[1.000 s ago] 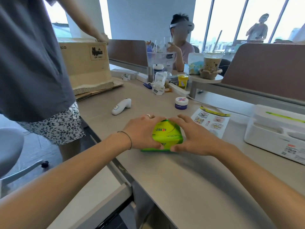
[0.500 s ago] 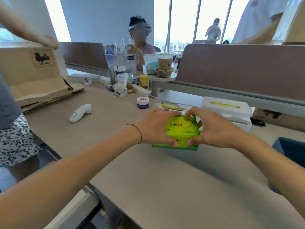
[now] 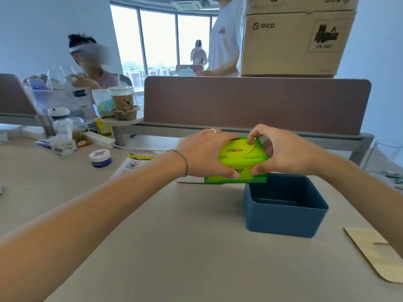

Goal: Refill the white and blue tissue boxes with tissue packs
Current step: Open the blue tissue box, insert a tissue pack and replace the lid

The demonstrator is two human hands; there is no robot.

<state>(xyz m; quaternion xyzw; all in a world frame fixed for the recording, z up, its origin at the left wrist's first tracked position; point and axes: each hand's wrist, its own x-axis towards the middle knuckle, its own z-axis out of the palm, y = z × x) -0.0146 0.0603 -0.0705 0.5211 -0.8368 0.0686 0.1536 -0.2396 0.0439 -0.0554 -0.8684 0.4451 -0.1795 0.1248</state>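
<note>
A green tissue pack (image 3: pixel 242 159) is held in the air between both hands, just above and behind the far left corner of the blue tissue box (image 3: pixel 283 216). My left hand (image 3: pixel 204 154) grips the pack's left side and my right hand (image 3: pixel 281 149) grips its right side, fingers over the top edge. The blue box stands open and looks empty on the table, to the right of centre. The white tissue box is hidden behind my hands and the pack.
A wooden lid (image 3: pixel 375 249) lies at the right front. A small white-and-purple jar (image 3: pixel 100 158), a leaflet (image 3: pixel 133 163) and bottles (image 3: pixel 62 136) sit at the left. A brown divider panel (image 3: pixel 257 101) runs behind. Stacked cardboard boxes (image 3: pixel 292 40) and people are beyond it.
Both hands have carried the green pack to the right and lifted it off the table. The blue box has come fully into view below the pack.
</note>
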